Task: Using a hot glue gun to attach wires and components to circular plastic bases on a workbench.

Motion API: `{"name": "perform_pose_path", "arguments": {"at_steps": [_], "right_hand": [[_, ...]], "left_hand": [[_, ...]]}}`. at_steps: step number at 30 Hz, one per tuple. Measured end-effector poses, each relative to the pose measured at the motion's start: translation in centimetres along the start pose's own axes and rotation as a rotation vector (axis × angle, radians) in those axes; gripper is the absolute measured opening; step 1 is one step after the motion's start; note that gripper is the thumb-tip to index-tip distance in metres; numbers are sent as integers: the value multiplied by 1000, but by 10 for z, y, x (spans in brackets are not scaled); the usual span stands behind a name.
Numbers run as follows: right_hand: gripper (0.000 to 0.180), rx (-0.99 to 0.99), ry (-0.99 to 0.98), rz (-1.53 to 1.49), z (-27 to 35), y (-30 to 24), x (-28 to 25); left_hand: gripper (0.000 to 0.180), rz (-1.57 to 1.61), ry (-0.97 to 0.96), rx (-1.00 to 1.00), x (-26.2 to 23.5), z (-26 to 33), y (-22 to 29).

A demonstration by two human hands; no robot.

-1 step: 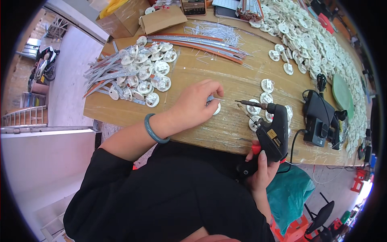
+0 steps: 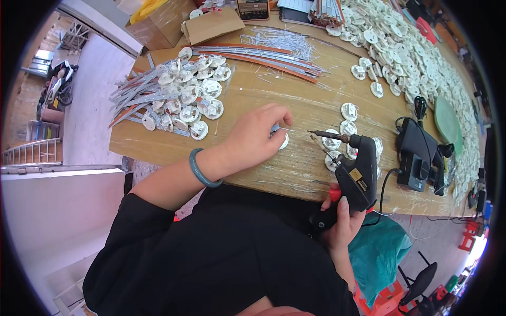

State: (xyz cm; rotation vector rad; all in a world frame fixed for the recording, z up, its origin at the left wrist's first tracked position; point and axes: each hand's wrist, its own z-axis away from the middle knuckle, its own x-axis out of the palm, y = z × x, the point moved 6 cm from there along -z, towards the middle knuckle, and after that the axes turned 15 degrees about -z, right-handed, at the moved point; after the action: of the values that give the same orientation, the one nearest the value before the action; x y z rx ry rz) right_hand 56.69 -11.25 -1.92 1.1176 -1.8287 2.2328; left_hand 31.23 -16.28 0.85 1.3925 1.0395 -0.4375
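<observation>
My right hand [image 2: 345, 224] is wrapped round the grip of a black soldering gun [image 2: 358, 179] with a red trigger. Its slim tip [image 2: 316, 132] points left, level with my left fingers and apart from them. On the table, my left hand [image 2: 261, 131] is closed, thumb and fingers curled together. A thin pale wire [image 2: 286, 129] sticks out at the fingertips, beside a bit of grey strip. Partly under the thumb lies a round white disc [image 2: 284, 142]; the rest of it is hidden. Several white discs with small fittings [image 2: 348, 111] lie beyond and under the soldering gun.
At the left, grey and orange strips with white discs [image 2: 211, 88] are piled up. Long strips [image 2: 263, 59] and short white wires [image 2: 284, 42] lie at the back. A large heap of discs [image 2: 400, 58] fills the right. A black device [image 2: 416, 152] with a cable stands near it.
</observation>
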Motion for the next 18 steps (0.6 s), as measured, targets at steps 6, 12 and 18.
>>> {"name": "perform_pose_path", "arguments": {"at_steps": [6, 12, 18], "right_hand": [[27, -12, 6, -22, 0, -1, -1], [29, 0, 7, -35, 2, -1, -3], [31, -18, -21, -7, 0, 3, -5]], "left_hand": [[26, -35, -13, 23, -8, 3, 3], [27, 109, -158, -61, -11, 15, -10], [15, 261, -168, -57, -12, 15, -7]]}}
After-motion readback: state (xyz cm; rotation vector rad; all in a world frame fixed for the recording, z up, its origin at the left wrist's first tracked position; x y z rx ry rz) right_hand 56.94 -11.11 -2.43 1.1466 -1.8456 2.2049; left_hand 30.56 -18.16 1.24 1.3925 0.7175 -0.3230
